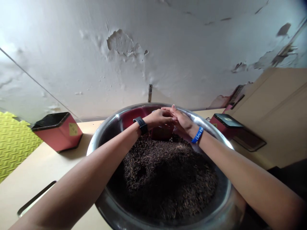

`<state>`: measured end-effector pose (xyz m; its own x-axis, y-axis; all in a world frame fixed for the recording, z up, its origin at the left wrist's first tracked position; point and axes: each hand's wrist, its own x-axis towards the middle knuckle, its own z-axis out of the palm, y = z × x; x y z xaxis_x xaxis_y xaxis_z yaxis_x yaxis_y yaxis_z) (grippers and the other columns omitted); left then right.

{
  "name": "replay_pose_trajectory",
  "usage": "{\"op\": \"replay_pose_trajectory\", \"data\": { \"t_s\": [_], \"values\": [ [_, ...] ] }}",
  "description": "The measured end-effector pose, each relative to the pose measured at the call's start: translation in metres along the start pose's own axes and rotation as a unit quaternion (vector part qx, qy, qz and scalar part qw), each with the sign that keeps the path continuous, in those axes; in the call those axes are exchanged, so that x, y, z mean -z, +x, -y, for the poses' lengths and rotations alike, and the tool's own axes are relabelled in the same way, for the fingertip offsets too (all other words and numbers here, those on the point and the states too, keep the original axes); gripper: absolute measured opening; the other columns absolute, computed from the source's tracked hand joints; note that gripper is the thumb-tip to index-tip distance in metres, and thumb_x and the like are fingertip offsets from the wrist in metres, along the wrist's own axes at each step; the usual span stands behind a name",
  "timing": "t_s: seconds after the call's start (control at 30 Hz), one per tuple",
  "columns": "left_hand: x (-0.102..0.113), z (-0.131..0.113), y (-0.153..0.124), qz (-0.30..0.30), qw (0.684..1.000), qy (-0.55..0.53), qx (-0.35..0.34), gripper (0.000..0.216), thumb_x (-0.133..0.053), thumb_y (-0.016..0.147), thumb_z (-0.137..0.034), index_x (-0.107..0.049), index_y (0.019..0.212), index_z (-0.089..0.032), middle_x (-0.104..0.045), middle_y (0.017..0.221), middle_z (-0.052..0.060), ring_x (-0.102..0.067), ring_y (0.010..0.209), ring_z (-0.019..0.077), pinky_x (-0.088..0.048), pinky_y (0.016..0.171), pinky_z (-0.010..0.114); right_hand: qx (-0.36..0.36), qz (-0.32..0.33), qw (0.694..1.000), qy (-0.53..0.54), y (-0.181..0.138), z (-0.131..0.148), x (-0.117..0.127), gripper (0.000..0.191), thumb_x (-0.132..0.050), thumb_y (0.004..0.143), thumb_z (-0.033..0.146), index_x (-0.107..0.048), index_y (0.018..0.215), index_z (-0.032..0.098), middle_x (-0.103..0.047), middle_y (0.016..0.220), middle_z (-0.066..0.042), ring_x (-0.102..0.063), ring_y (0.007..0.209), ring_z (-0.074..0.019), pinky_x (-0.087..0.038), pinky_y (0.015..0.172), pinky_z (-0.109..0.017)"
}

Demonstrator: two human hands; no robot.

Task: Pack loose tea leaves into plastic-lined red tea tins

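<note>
A large steel bowl (pixel 112 124) full of dark loose tea leaves (pixel 165 172) sits right in front of me on a pale table. Both my hands meet at the bowl's far side, above a small red tin (pixel 161 131) standing in the leaves. My left hand (pixel 159 117), with a black watch on its wrist, has its fingers curled and pressed against my right hand (pixel 182 121), which wears a blue wristband. The fingers of the two hands overlap over the tin's mouth. What they hold between them is hidden.
A red square tin with a black lid (pixel 57 131) stands at the left on the table. Another red tin with a dark lid (pixel 225 123) lies right of the bowl. A peeling white wall rises behind. A yellow foam mat (pixel 11 140) shows at far left.
</note>
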<state>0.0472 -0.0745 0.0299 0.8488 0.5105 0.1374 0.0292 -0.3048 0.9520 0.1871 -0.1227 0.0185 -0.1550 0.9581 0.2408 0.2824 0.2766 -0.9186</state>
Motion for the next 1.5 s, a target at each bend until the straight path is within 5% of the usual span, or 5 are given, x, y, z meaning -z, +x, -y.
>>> {"op": "replay_pose_trajectory", "data": {
  "t_s": [0.57, 0.93, 1.13, 1.3, 1.5],
  "values": [
    [-0.004, -0.006, 0.0, -0.056, 0.992, 0.11, 0.001, 0.026, -0.054, 0.074, -0.031, -0.062, 0.09, -0.012, -0.063, 0.083, 0.009, -0.059, 0.068, 0.0122, -0.05, 0.059, 0.024, 0.001, -0.051, 0.998, 0.029, 0.003, -0.008, 0.001, 0.05, -0.024, 0.085, 0.054, -0.046, 0.12, 0.024, -0.055, 0.114, -0.008, -0.058, 0.084, -0.0177, -0.05, 0.064, -0.031],
    [-0.004, 0.0, 0.002, -0.085, 0.968, 0.234, -0.012, 0.02, -0.051, 0.07, -0.026, -0.063, 0.072, -0.011, -0.063, 0.069, 0.006, -0.054, 0.057, 0.0098, -0.042, 0.051, 0.021, 0.1, -0.109, 0.971, -0.188, 0.014, -0.026, 0.01, 0.043, -0.029, 0.086, 0.049, -0.055, 0.107, 0.023, -0.059, 0.101, -0.006, -0.053, 0.095, -0.0191, -0.044, 0.079, -0.033],
    [-0.002, -0.014, -0.002, -0.099, 0.969, 0.225, -0.035, 0.024, -0.052, 0.073, -0.033, -0.061, 0.069, -0.011, -0.062, 0.063, 0.007, -0.052, 0.053, 0.0091, -0.038, 0.047, 0.02, 0.053, -0.133, 0.968, -0.205, 0.015, -0.032, 0.016, 0.048, -0.025, 0.086, 0.05, -0.053, 0.107, 0.017, -0.061, 0.079, -0.006, -0.056, 0.066, -0.0147, -0.044, 0.058, -0.027],
    [0.027, -0.006, -0.003, -0.225, 0.889, 0.394, -0.068, 0.02, -0.054, 0.07, -0.033, -0.064, 0.071, -0.015, -0.063, 0.066, 0.005, -0.052, 0.058, 0.0121, -0.037, 0.054, 0.024, 0.1, -0.075, 0.967, -0.224, 0.011, -0.017, 0.007, 0.043, -0.028, 0.086, 0.048, -0.055, 0.103, 0.019, -0.062, 0.077, -0.004, -0.056, 0.067, -0.0146, -0.044, 0.062, -0.029],
    [0.076, 0.032, -0.006, -0.296, 0.828, 0.474, 0.036, 0.017, -0.05, 0.07, -0.028, -0.065, 0.071, -0.019, -0.061, 0.06, 0.003, -0.048, 0.054, 0.0123, -0.037, 0.057, 0.025, 0.151, -0.013, 0.948, -0.281, 0.001, -0.003, -0.005, 0.027, -0.046, 0.081, 0.039, -0.061, 0.095, 0.022, -0.062, 0.098, -0.004, -0.056, 0.089, -0.0182, -0.041, 0.082, -0.033]
  ]
}}
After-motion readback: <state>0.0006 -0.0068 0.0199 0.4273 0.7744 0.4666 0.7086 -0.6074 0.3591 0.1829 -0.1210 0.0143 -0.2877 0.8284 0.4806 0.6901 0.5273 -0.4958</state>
